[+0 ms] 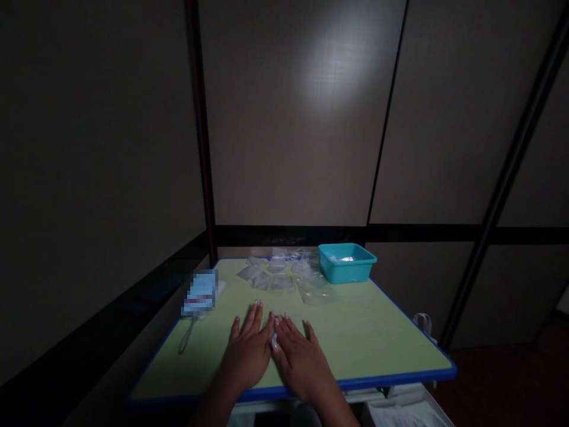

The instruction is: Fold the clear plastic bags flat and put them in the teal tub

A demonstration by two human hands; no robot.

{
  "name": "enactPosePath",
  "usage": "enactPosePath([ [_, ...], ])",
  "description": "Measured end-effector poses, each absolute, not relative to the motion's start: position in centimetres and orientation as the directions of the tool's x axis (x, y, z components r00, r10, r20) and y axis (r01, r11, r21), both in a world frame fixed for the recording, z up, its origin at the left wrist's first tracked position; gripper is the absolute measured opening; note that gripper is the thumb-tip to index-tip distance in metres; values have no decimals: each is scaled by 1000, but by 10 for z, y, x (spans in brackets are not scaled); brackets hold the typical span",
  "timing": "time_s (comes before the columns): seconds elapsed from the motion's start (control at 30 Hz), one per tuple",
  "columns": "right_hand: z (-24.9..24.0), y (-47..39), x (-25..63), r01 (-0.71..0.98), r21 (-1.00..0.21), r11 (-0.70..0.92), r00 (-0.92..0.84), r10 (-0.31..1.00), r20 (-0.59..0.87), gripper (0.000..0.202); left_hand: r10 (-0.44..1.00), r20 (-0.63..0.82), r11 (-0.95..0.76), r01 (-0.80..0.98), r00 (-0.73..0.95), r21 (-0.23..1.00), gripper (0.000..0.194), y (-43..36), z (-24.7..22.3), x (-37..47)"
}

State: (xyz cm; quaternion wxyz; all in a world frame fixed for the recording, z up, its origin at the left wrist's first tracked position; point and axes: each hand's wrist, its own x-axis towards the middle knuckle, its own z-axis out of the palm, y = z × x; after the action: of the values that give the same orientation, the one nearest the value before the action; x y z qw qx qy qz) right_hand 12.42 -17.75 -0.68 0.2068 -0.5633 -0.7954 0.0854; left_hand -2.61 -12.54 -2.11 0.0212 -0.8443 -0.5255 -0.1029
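My left hand (249, 351) lies flat on the pale green table (368, 341), palm down with its fingers spread. Beside it my right hand (302, 360) rests the same way, fingers stretched out. The two hands meet at their inner edges. A small pale, shiny piece (273, 339) shows between them; it looks like clear plastic, but most of it is hidden under the hands. Beyond the fingertips, several clear plastic bags (271, 281) are spread out, overlapping. One larger clear bag (316, 292) lies at their right.
A turquoise plastic basin (349, 273) stands at the back right, with something whitish and shiny inside. At the left edge lies a blurred blue card (200, 293) with a cord loop (186, 337). Panelled walls close off the back and left. A drawer (404, 409) with white contents sits below the table's front.
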Motion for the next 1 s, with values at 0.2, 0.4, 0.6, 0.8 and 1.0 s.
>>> enactPosePath([
  [0.2, -12, -174, 123, 893, -344, 289, -223, 950, 219, 52, 897, 204, -411, 909, 391, 63, 55, -130, -17, -26],
  [0.4, -12, -173, 124, 904, -324, 279, -223, 954, 198, 52, 923, 236, -330, 941, 305, 74, 49, -133, -20, -34],
  [0.6, -6, -178, 124, 889, -329, 319, -261, 942, 210, 49, 907, 302, -336, 936, 294, 100, 50, -133, -21, -37],
  [0.8, 1, -182, 125, 839, -358, 409, -367, 912, 180, 45, 912, 247, -361, 927, 327, 106, 44, -133, -20, -38],
  [1.0, 4, -183, 125, 867, -334, 369, -338, 929, 149, 49, 918, 229, -354, 928, 323, 113, 48, -135, -17, -37],
])
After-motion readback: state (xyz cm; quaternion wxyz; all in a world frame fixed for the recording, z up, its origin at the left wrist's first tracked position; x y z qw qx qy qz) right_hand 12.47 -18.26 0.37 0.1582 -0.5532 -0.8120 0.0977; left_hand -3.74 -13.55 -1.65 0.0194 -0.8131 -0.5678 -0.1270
